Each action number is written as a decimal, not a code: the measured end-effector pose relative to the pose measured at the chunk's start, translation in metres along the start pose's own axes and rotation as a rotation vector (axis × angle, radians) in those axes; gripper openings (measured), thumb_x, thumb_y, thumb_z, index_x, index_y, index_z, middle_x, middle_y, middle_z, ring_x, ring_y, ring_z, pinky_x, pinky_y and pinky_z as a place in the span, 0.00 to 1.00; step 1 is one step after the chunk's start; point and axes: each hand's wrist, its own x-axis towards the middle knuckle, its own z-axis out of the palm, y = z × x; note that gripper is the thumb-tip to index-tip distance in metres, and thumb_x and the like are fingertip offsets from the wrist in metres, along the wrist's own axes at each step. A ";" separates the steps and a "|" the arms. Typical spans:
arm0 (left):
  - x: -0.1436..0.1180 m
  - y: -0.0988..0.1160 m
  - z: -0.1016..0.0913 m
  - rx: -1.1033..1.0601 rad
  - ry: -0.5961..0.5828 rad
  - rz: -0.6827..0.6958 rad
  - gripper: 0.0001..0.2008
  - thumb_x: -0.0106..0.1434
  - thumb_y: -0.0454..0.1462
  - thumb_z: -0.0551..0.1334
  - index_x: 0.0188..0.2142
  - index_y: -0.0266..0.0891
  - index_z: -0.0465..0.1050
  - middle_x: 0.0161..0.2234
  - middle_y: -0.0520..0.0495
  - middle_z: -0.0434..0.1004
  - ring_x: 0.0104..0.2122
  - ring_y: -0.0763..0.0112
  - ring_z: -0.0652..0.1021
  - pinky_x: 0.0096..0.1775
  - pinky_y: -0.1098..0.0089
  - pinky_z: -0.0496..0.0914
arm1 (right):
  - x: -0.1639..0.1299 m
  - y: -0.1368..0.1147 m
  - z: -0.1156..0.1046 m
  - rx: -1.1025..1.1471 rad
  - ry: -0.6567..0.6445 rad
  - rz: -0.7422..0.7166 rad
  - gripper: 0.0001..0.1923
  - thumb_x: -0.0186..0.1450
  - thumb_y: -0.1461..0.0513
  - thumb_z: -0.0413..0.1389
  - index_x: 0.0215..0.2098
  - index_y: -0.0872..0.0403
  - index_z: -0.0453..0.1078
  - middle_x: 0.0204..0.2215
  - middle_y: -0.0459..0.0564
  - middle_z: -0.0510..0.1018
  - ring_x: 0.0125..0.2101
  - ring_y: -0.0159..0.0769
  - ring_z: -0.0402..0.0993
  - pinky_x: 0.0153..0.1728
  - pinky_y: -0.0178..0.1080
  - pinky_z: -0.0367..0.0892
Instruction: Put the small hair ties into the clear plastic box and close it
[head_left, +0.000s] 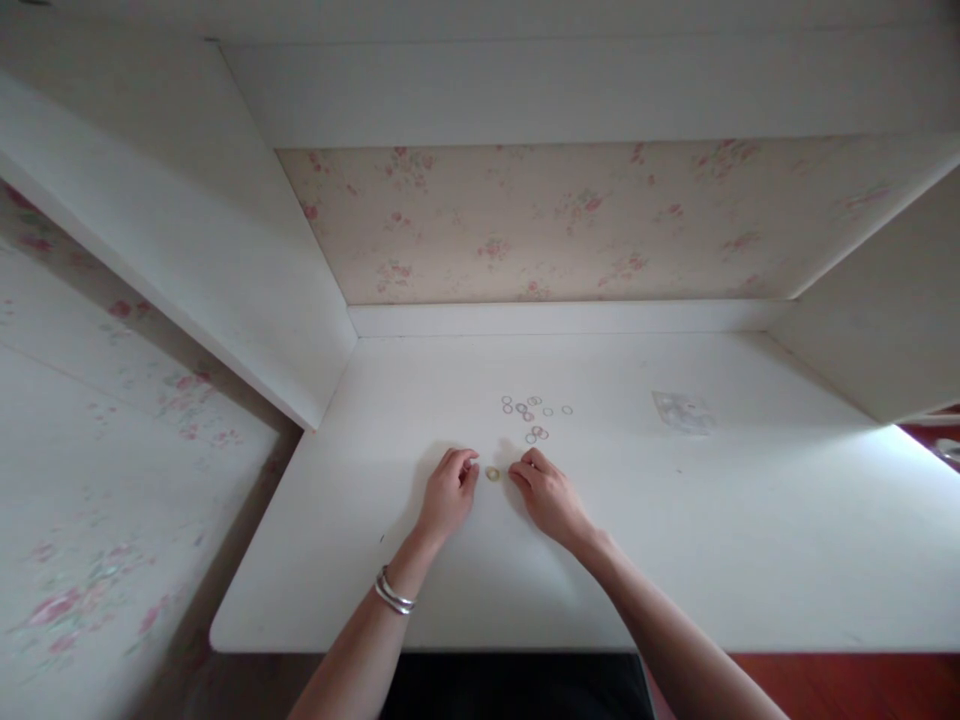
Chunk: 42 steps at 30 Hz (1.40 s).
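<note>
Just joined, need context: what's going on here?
A person's left hand and right hand are on either side of a small yellowish ring on a white desk. Neither appears to touch it; whether the fingers hold anything is too small to tell. Thin rings lie scattered just beyond, with a clear plastic bag off to the right.

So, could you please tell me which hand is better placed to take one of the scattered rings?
Probably the right hand: it is closer to the scattered rings, just on their near side, while the left hand is farther left, past the yellowish ring.
</note>
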 end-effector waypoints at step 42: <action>0.061 0.042 0.032 0.337 -0.405 0.163 0.09 0.64 0.36 0.54 0.34 0.41 0.73 0.36 0.47 0.71 0.32 0.70 0.74 0.38 0.70 0.67 | -0.047 0.049 -0.015 0.052 0.161 0.127 0.13 0.67 0.60 0.47 0.34 0.49 0.73 0.32 0.46 0.73 0.31 0.31 0.69 0.35 0.33 0.60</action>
